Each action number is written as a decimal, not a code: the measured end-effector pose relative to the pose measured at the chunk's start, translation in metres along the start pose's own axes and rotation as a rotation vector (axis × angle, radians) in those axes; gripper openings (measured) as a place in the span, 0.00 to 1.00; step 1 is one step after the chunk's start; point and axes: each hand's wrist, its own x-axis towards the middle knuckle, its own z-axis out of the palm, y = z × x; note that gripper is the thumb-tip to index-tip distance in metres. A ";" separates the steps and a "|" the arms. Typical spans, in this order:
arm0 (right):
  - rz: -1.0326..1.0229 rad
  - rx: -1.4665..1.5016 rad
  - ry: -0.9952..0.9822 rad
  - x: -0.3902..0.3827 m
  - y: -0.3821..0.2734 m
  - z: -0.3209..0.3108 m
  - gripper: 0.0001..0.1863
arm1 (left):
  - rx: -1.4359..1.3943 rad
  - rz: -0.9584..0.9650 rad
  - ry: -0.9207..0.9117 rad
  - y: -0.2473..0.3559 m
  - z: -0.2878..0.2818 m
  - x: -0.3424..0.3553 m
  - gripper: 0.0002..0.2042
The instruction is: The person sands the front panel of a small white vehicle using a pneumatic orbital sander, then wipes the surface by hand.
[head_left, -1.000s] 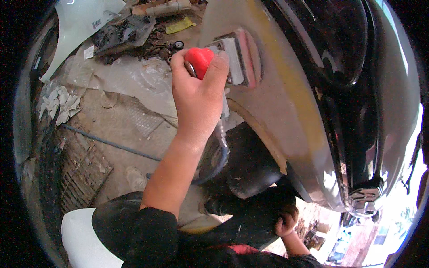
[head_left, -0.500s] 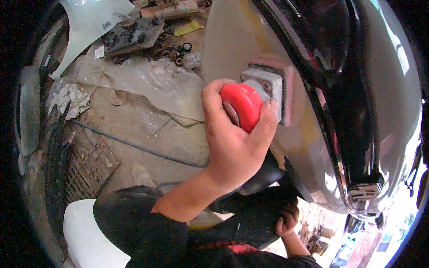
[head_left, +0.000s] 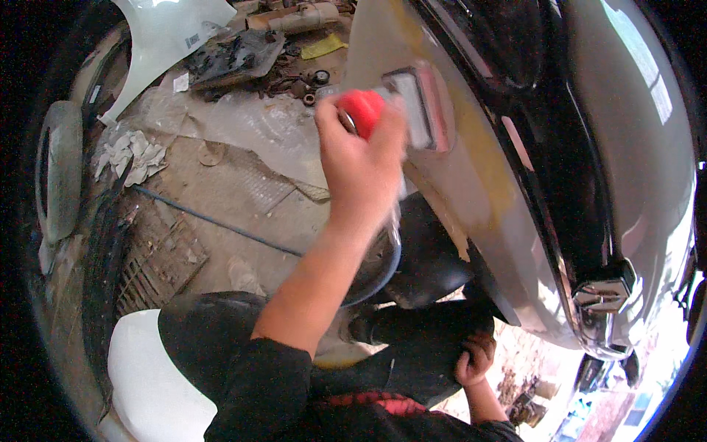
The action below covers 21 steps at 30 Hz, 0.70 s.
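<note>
My left hand (head_left: 361, 158) is wrapped around the red grip of an air sander (head_left: 362, 108), thumb on the right side. The sander's flat square pad (head_left: 422, 110) lies against a grey car body panel (head_left: 471, 169) with yellowish filler patches. Motion blurs the tool and fingertips. A pale hose hangs down from beside the wrist. My right hand (head_left: 477, 359) rests on my dark-trousered leg, fingers curled in, with nothing visible in them.
Black trim (head_left: 537, 147) runs along the panel's right side. On the floor lie a blue hose (head_left: 213, 230), plastic sheeting (head_left: 243, 132), crumpled paper (head_left: 132, 156) and a metal grate (head_left: 158, 269). A white panel (head_left: 166, 37) and loose parts (head_left: 236, 59) are at the far left.
My left hand and the sander have moved up and left along the panel, uncovering more of the yellowish patch. The hose loop now shows below the wrist. My right hand stays on my leg.
</note>
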 end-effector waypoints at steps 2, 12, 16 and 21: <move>-0.006 0.003 0.010 -0.001 -0.001 0.001 0.09 | 0.019 -0.019 0.063 -0.015 -0.009 0.020 0.23; 0.019 0.014 0.037 -0.004 -0.002 0.000 0.08 | 0.027 -0.001 0.035 -0.005 0.012 -0.040 0.25; 0.023 -0.006 0.021 0.003 -0.004 -0.003 0.07 | -0.023 -0.103 0.085 -0.008 0.001 -0.008 0.25; 0.012 0.055 0.053 0.004 -0.005 -0.002 0.06 | 0.061 0.025 0.083 -0.016 0.024 -0.082 0.20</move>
